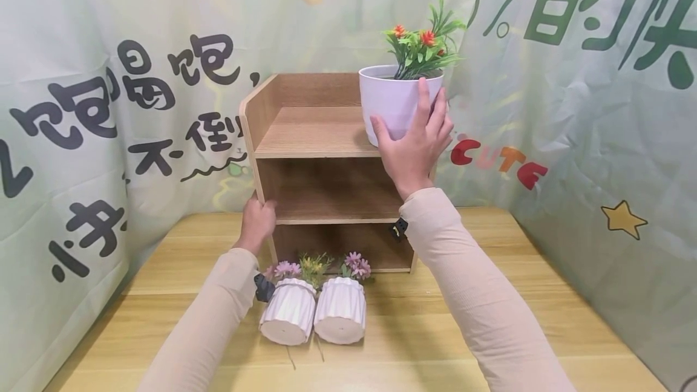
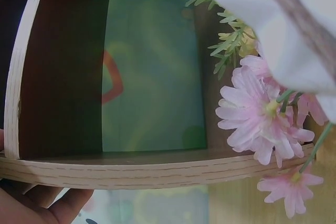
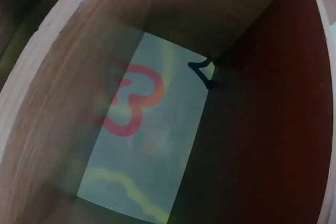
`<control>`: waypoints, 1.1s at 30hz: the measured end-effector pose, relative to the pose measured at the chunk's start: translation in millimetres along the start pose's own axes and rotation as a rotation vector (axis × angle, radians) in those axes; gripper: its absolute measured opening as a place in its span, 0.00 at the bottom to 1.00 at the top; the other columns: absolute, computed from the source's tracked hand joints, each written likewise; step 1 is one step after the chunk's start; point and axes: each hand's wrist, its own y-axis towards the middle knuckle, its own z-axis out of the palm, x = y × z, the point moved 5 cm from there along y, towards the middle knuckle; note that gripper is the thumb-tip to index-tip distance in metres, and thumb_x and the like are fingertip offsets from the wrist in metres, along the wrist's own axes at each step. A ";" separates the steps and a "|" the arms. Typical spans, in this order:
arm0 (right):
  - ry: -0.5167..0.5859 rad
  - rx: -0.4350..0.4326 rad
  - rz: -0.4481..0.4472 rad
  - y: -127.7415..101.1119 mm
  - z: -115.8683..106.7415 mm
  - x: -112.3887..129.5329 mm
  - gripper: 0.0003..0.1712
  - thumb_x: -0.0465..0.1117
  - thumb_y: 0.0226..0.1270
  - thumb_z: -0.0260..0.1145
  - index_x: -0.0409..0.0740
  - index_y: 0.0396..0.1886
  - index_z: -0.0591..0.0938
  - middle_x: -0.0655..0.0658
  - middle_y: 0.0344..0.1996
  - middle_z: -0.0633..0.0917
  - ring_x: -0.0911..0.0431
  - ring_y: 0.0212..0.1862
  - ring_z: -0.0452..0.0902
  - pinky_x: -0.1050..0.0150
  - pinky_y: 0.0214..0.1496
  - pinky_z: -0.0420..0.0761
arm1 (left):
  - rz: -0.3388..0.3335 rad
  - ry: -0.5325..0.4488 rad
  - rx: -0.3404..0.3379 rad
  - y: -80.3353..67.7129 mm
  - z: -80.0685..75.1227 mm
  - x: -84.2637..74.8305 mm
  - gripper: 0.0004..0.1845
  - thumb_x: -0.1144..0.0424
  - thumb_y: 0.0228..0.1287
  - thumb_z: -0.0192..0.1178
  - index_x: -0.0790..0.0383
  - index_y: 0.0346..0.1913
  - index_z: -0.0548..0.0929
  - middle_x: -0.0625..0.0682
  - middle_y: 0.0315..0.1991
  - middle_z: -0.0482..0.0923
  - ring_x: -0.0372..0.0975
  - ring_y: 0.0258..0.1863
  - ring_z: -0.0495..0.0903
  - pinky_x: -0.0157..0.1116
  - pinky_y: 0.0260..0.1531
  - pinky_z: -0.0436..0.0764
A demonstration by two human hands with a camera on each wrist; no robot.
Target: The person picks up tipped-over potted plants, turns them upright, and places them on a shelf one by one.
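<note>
On the top tier of a wooden shelf (image 1: 321, 129), at its right end, stands a smooth white flower pot (image 1: 383, 104) with green leaves and orange-red flowers. My right hand (image 1: 416, 144) holds this pot from the front, thumb on its left and fingers spread along its right. With my left hand (image 1: 257, 222) I grip the shelf's left side panel at middle height. In the left wrist view the fingers (image 2: 73, 203) lie along the panel's outer face. The right wrist view looks into a shelf compartment (image 3: 268, 119); the right hand is out of sight there.
Two pleated white flower pots, one left (image 1: 288, 313) and one right (image 1: 340, 312), lie on their sides before the shelf, bases toward me. Their pink flowers (image 2: 262, 108) reach toward the bottom tier. The wooden table (image 1: 463, 331) is bordered by a printed cloth backdrop (image 1: 577, 120).
</note>
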 end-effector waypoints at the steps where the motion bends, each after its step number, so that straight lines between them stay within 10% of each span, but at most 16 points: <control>1: -0.009 0.001 -0.007 -0.5 1.0 -0.3 0.48 0.67 0.56 0.65 0.51 0.71 0.62 0.36 0.70 0.62 0.42 0.66 0.56 0.48 0.65 0.57 | -0.002 0.002 0.000 0.1 0.1 0.6 0.20 0.65 0.66 0.48 0.79 0.53 0.74 0.73 0.49 0.76 0.57 0.46 0.74 0.52 0.52 0.72; 33: -0.076 0.048 -0.121 -17.8 12.1 -13.2 0.42 0.59 0.62 0.62 0.47 0.70 0.59 0.34 0.71 0.59 0.43 0.68 0.55 0.45 0.60 0.61 | -0.018 0.031 -0.006 1.3 0.6 1.7 0.17 0.63 0.66 0.47 0.75 0.48 0.75 0.70 0.38 0.76 0.56 0.39 0.73 0.51 0.44 0.73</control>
